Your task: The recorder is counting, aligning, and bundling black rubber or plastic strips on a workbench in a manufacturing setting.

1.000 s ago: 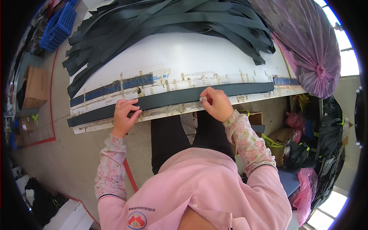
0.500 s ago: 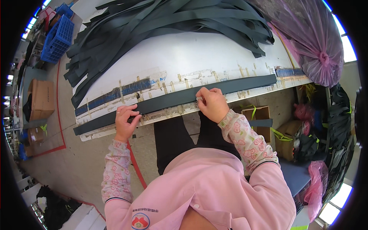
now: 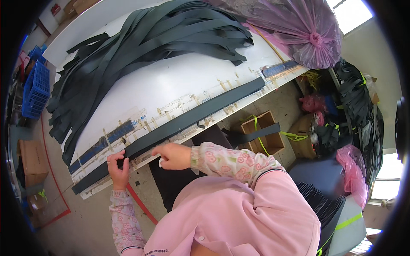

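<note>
A long dark grey-green strip of flat webbing (image 3: 192,109) lies along the near edge of the white table (image 3: 128,100). My left hand (image 3: 118,170) is at its left part, thumb and fingers closed on the strip's near edge. Just right of it, my right hand (image 3: 175,156) hovers over the table edge with its fingers curled together. A small white thing (image 3: 160,162), mostly hidden, shows at those fingertips; I cannot make out its kind. Farther back on the table spreads a large heap of similar dark strips (image 3: 162,38).
A pink plastic bag (image 3: 294,30) stands at the table's far right. Under the right side are an open wooden box (image 3: 273,143) with a strip across it and a brown round container (image 3: 301,128). Blue crates (image 3: 36,91) and a cardboard box (image 3: 33,163) stand at the left.
My right hand has moved left along the strip, closer to my left hand. My left hand has shifted toward the strip's left end. The whole view has turned and shifted.
</note>
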